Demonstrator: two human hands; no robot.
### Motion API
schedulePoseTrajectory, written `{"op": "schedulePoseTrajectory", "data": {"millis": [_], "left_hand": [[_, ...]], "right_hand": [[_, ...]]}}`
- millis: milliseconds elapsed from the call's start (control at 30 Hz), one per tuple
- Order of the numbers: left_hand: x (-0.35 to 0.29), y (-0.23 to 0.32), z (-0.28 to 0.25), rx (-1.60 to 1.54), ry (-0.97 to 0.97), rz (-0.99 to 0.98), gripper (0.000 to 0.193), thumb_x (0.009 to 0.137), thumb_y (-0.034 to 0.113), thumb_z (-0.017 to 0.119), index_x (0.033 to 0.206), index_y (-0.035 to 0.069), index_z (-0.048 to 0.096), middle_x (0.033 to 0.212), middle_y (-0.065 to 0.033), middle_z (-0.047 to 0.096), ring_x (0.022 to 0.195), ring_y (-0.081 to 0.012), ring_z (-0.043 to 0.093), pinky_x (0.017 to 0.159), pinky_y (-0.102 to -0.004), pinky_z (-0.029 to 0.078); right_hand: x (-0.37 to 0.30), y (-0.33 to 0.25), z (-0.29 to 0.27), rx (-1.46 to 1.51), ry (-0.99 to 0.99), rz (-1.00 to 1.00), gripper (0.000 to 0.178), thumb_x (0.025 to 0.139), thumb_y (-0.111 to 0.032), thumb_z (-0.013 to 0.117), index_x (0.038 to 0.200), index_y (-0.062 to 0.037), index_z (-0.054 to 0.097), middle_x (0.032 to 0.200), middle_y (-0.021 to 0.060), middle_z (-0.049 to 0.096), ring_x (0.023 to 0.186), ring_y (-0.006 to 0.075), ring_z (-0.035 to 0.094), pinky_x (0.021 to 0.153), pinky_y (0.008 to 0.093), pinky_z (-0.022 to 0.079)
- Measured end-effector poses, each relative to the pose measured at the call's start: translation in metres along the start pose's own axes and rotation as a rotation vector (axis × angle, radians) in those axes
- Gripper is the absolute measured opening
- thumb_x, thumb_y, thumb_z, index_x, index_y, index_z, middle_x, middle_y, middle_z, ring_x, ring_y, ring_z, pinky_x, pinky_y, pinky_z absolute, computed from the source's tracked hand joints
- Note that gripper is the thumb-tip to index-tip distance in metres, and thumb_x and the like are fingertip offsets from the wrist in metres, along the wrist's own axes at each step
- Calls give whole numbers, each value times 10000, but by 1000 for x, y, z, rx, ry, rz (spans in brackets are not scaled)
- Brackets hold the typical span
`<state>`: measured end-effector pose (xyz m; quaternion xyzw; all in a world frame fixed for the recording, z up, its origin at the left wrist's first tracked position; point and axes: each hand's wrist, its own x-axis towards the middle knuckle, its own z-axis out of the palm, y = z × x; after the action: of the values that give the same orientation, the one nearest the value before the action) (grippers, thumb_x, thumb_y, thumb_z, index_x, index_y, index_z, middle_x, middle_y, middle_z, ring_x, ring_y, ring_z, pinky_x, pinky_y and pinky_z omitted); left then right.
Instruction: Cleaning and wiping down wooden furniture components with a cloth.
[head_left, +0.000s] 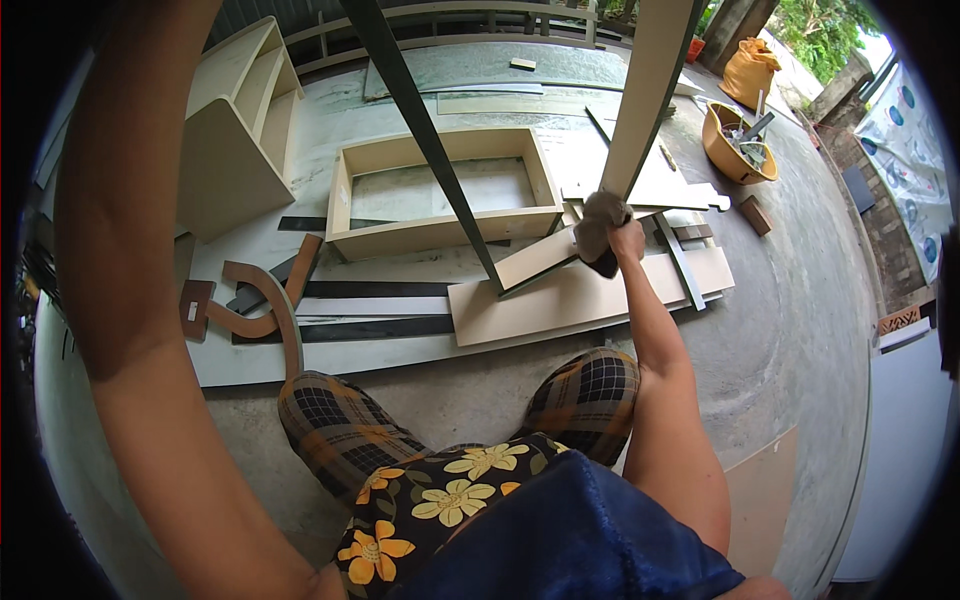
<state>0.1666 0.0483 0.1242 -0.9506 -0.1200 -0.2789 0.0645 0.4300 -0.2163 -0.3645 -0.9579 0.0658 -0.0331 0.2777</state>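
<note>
My right hand (628, 242) is closed on a bunched brown cloth (598, 228), pressed at the lower corner of a standing cream frame (648, 110) with dark edges. The frame's short bottom piece (538, 260) rests on a flat cream board (590, 295). Its other side, a thin dark-edged strip (425, 135), slants up out of view. My left arm reaches up along the left side, and its hand is beyond the top of the picture.
Behind the frame lies a rectangular cream box frame (445, 225). A cream shelf unit (235, 140) stands at left. A curved brown piece (278, 300) lies near my knee, among loose strips. At right are a yellow basin (725, 150) of scraps and an orange sack (750, 75).
</note>
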Motion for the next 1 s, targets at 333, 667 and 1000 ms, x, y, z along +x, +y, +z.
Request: {"op": "schedulePoseTrajectory", "data": {"millis": [333,667,1000], "left_hand": [[31,-34,11,-87,-109,8,242,697,232,593,824,40,666,704,-79,591,653,-192,551,606,-396,435],[41,-34,18,-191,-84,39,907,763,804,376,1115,10,638,1065,-197,628,1060,-306,578,918,-490,426],[42,-60,32,-207,89,65,687,892,631,362,1031,27,658,1092,-226,626,1031,-347,587,884,-467,434]], "right_hand": [[-33,-135,-107,1213,-320,-270,468,731,-131,712,1142,50,579,1042,121,623,914,187,602,806,304,474],[-24,-386,-221,1854,122,-1012,315,778,9,533,1091,-29,544,926,83,599,835,217,602,684,312,506],[-223,-398,-172,1030,122,-1043,291,838,-58,518,1121,4,537,891,273,619,870,425,617,737,469,478]]}}
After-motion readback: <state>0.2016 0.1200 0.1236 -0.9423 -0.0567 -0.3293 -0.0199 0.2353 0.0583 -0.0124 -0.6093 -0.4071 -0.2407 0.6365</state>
